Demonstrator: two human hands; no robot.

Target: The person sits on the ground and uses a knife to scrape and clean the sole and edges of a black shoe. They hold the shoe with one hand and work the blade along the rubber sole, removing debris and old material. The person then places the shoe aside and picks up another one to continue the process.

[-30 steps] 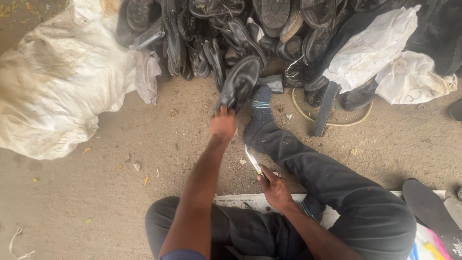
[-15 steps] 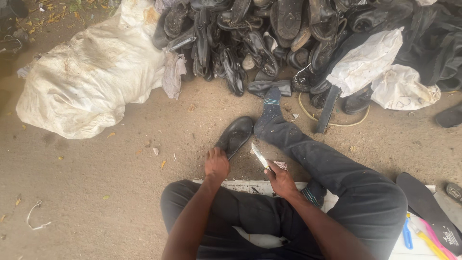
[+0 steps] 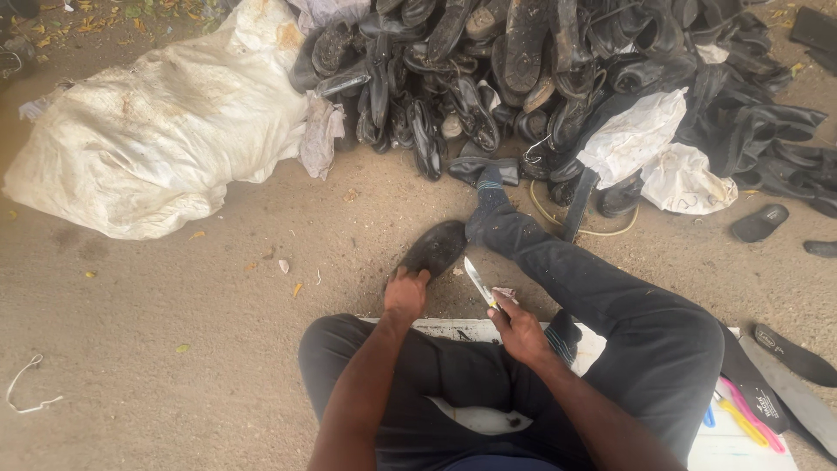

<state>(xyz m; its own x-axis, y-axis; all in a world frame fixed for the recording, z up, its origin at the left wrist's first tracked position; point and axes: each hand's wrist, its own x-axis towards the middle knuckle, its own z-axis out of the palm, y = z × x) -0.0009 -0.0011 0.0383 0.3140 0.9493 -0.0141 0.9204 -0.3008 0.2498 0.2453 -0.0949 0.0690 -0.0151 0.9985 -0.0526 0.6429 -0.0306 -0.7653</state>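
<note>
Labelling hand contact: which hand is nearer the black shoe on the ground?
Left. The left hand grips the black shoe at its near end; the right hand holds a knife beside it, apart.

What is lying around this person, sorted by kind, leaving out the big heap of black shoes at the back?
White sacks and bags: 3
Knife, in the right hand: 1
Black shoe under the left hand: 1
Loose soles at right: 3
Total: 8

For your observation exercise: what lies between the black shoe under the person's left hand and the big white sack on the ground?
In the head view, only bare sandy ground with a few scattered leaf bits separates the black shoe from the white sack.
</note>
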